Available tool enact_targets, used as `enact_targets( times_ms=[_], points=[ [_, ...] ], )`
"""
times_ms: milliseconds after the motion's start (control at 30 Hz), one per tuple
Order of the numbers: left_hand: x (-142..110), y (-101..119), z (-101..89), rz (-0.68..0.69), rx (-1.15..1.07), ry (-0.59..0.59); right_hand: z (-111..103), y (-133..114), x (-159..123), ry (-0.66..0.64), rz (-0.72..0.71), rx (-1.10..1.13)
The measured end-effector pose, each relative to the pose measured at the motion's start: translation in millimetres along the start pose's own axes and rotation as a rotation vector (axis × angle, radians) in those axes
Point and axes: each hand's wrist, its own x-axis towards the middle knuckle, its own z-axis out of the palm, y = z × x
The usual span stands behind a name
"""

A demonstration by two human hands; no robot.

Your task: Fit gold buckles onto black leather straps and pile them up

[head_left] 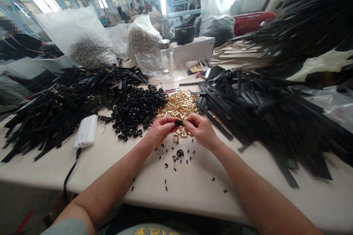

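My left hand (162, 128) and my right hand (199, 128) meet over the middle of the table. Both are closed, fingertips pinching a small black piece (179, 122) from either side; the fingers partly hide it, so its exact kind does not show. Just behind them lies a heap of gold-coloured metal buckles (180, 102), a few of which spill out below the hands. To the left is a pile of black loops (135, 112). One black loop (180, 153) sits on the tabletop nearer to me, among several tiny black bits (174, 169).
Black straps fitted with gold buckles (68, 95) are heaped at left, plain black straps (248, 106) at right. A white power bank (86, 131) with a cable lies front left. Behind stand a glass bottle (165, 57), a white box (193, 50) and filled plastic bags (143, 38).
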Motion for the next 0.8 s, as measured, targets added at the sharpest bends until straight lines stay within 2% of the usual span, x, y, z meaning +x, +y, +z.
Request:
enact_targets(
  times_ms=[133,300,500,633,800],
  points=[
    [0,-3,1.9,-0.026,-0.031,0.009,1,-2,-1,0.003,-0.021,-0.050],
    [-1,-11,7.8,-0.017,-0.024,-0.018,6,-5,-2,0.000,-0.011,-0.009],
    [-4,-11,8.4,0.042,0.163,-0.066,5,-2,-1,0.045,-0.102,-0.248],
    [-5,-4,5.4,-0.014,0.109,-0.102,0,0,0,0.085,-0.115,-0.301],
    [0,-5,-2.0,0.010,0.187,-0.026,2,-2,-2,0.033,-0.137,-0.400]
  ],
)
